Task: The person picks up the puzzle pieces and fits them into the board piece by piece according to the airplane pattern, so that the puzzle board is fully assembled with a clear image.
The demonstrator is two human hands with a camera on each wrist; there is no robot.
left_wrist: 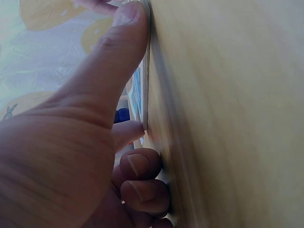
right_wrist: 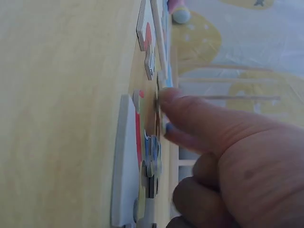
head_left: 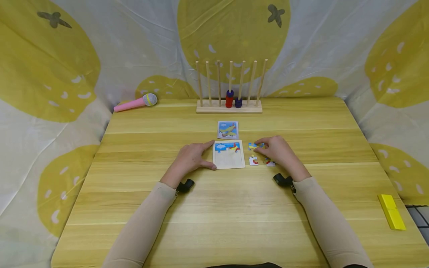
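Observation:
A square wooden puzzle board (head_left: 229, 162) lies flat, its upper part filled with pieces of blue sky and a red tail. My left hand (head_left: 192, 158) holds it by the left side, index finger at the far corner and thumb at the near one. Beside it, my right hand (head_left: 279, 152) pinches a blue-and-yellow puzzle piece (head_left: 251, 146) between thumb and index finger. The right thumb (right_wrist: 178, 99) is blurred over that piece. Nearer the body lie two pieces, a white and red one (head_left: 253, 161) and another (head_left: 269, 163) partly by the hand.
Behind the board lies a picture card (head_left: 228, 130) of a yellow plane. Further back stands a wooden peg rack (head_left: 214, 109) with red and dark blue beads on its middle pegs. There is a pink toy microphone (head_left: 132, 104) at the back left and a yellow block (head_left: 391, 212) at the right edge.

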